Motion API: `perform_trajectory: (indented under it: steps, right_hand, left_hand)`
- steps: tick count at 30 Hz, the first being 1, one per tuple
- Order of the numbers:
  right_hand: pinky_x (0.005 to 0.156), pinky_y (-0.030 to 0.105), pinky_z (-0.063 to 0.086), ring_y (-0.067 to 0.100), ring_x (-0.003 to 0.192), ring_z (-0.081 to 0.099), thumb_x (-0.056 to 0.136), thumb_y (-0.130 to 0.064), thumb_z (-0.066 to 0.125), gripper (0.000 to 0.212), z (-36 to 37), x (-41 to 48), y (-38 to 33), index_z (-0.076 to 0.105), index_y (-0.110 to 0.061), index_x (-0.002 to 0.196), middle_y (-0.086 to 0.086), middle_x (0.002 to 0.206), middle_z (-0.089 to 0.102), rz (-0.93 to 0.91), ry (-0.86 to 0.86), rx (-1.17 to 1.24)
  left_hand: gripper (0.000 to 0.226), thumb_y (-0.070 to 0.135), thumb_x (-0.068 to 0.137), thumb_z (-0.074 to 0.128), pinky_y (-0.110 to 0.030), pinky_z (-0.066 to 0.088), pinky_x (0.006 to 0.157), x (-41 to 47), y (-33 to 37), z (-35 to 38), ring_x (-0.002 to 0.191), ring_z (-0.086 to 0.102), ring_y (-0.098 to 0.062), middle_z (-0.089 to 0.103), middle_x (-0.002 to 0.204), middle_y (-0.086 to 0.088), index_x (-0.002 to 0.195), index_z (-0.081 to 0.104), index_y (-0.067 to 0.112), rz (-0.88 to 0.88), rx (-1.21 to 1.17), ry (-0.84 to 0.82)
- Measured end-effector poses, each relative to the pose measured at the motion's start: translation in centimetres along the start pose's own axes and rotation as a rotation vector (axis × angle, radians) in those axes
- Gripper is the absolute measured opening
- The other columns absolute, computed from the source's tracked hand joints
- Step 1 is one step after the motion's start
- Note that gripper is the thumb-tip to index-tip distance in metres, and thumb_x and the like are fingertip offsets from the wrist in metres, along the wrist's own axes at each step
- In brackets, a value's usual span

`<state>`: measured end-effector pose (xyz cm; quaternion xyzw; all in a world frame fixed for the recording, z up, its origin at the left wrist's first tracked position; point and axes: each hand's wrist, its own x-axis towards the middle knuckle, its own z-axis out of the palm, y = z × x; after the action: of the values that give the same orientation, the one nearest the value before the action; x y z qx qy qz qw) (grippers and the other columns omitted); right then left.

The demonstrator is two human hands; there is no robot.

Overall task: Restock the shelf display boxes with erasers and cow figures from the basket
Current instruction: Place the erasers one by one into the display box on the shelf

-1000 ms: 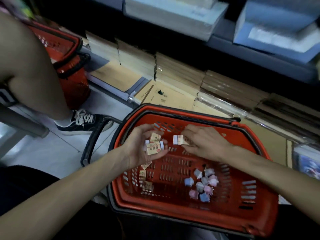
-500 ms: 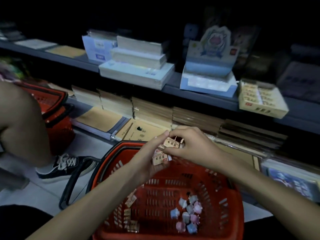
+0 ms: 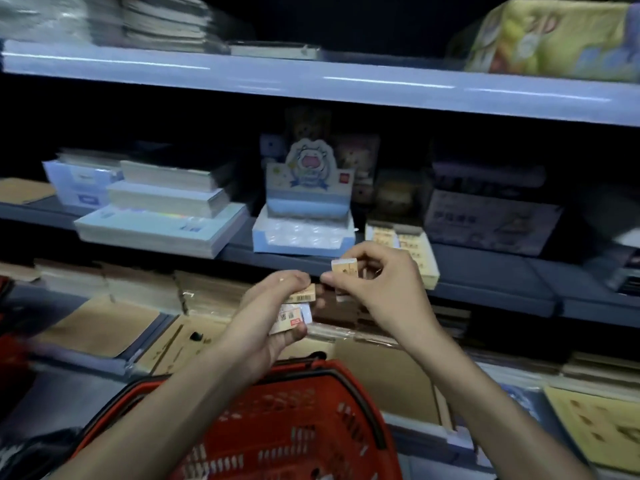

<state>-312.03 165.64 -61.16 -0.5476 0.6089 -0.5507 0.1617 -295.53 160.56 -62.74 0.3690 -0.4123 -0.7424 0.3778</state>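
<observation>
We've risen from the red plastic basket [image 3: 294, 427]: left grip [image 3: 266, 327] holds tan sleeved erasers [image 3: 294, 311], right grip [image 3: 377, 289] pinches a single eraser [image 3: 344, 265] near the tan cardboard display box [image 3: 414, 242].

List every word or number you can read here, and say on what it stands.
"3D": on the yellow package, top shelf.
Erasers in the left hand, eraser in the right hand: print too blurred.
Cow display box and purple box: print too blurred.

One head-worn view looks forward and slightly down, close above the red plastic mesh basket [image 3: 277, 427], facing the grey metal shelves [image 3: 346, 88].
</observation>
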Motion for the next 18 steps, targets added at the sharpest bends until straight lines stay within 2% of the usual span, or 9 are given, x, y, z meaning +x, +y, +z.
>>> perform_trajectory:
  steps: [4, 6, 8, 10, 12, 13, 14, 16, 18]
  right_hand:
    - [0.058, 0.025, 0.055, 0.007, 0.061, 0.068, 0.080, -0.021, 0.087, 0.012, -4.0, 1.6, 0.0, 0.076, -0.018, 0.083, -0.004, 0.069, 0.074, 0.051, 0.173, 0.051]
    - [0.058, 0.030, 0.058, 0.010, 0.059, 0.068, 0.089, -0.021, 0.080, 0.004, -5.8, 2.3, 0.7, 0.077, -0.019, 0.087, 0.000, 0.069, 0.074, 0.077, 0.239, 0.042]
    - [0.063, 0.036, 0.062, 0.012, 0.061, 0.072, 0.094, -0.018, 0.073, 0.007, -7.3, 3.4, 1.9, 0.076, -0.020, 0.087, 0.001, 0.071, 0.075, 0.119, 0.317, -0.031]
    - [0.066, 0.034, 0.063, 0.009, 0.063, 0.073, 0.096, -0.015, 0.066, 0.011, -8.6, 4.8, 3.2, 0.073, -0.020, 0.089, -0.001, 0.075, 0.076, 0.177, 0.367, -0.138]
    - [0.067, 0.032, 0.063, 0.009, 0.067, 0.074, 0.097, -0.012, 0.062, 0.012, -9.6, 6.6, 4.3, 0.068, -0.021, 0.093, -0.001, 0.084, 0.074, 0.208, 0.391, -0.219]
    - [0.069, 0.033, 0.062, 0.013, 0.072, 0.074, 0.097, -0.011, 0.061, 0.013, -9.9, 7.5, 4.8, 0.066, -0.023, 0.097, -0.001, 0.088, 0.073, 0.200, 0.398, -0.273]
    - [0.073, 0.035, 0.061, 0.016, 0.079, 0.073, 0.095, -0.010, 0.062, 0.015, -10.0, 8.5, 5.4, 0.065, -0.024, 0.101, -0.001, 0.091, 0.072, 0.187, 0.398, -0.339]
    - [0.078, 0.035, 0.057, 0.020, 0.088, 0.070, 0.093, -0.012, 0.065, 0.018, -9.9, 10.1, 6.4, 0.067, -0.024, 0.106, 0.000, 0.092, 0.073, 0.189, 0.381, -0.457]
    - [0.077, 0.034, 0.055, 0.023, 0.091, 0.069, 0.091, -0.013, 0.068, 0.015, -9.3, 11.1, 7.2, 0.069, -0.022, 0.104, 0.002, 0.093, 0.073, 0.227, 0.372, -0.515]
  left_hand:
    - [0.009, 0.013, 0.094, 0.065, -0.020, 0.043, 0.043, 1.4, 0.9, 3.5, 0.086, 0.076, -0.020, 0.079, 0.102, -0.010, 0.102, 0.067, 0.017, 0.074, 0.156, -0.069]
    - [0.012, 0.010, 0.093, 0.065, -0.020, 0.040, 0.043, 2.2, 1.3, 5.1, 0.084, 0.076, -0.019, 0.080, 0.101, -0.008, 0.103, 0.066, 0.016, 0.105, 0.208, -0.107]
    - [0.013, 0.007, 0.092, 0.064, -0.021, 0.038, 0.040, 3.2, 1.6, 6.6, 0.069, 0.071, -0.014, 0.080, 0.093, -0.007, 0.103, 0.067, 0.013, 0.160, 0.307, -0.116]
    - [0.013, 0.006, 0.090, 0.064, -0.023, 0.038, 0.039, 4.3, 1.6, 7.8, 0.052, 0.058, -0.012, 0.078, 0.081, -0.005, 0.098, 0.068, 0.014, 0.264, 0.499, -0.099]
    - [0.016, 0.010, 0.087, 0.065, -0.026, 0.042, 0.041, 5.6, 1.6, 8.7, 0.044, 0.051, -0.011, 0.073, 0.073, 0.004, 0.090, 0.069, 0.026, 0.422, 0.774, -0.061]
    - [0.017, 0.015, 0.086, 0.065, -0.028, 0.045, 0.045, 6.2, 1.6, 9.1, 0.045, 0.053, -0.009, 0.072, 0.076, 0.007, 0.090, 0.068, 0.031, 0.507, 0.926, -0.046]
    - [0.018, 0.019, 0.085, 0.064, -0.030, 0.050, 0.053, 6.7, 1.6, 9.5, 0.053, 0.059, -0.007, 0.072, 0.083, 0.010, 0.094, 0.067, 0.035, 0.583, 1.083, -0.035]
    - [0.029, 0.026, 0.086, 0.058, -0.036, 0.055, 0.072, 7.5, 1.6, 10.1, 0.085, 0.067, -0.016, 0.073, 0.097, 0.009, 0.109, 0.065, 0.040, 0.715, 1.395, -0.031]
    - [0.039, 0.028, 0.089, 0.053, -0.037, 0.052, 0.076, 8.1, 1.6, 10.6, 0.101, 0.065, -0.026, 0.071, 0.109, 0.005, 0.126, 0.060, 0.039, 0.826, 1.647, -0.046]
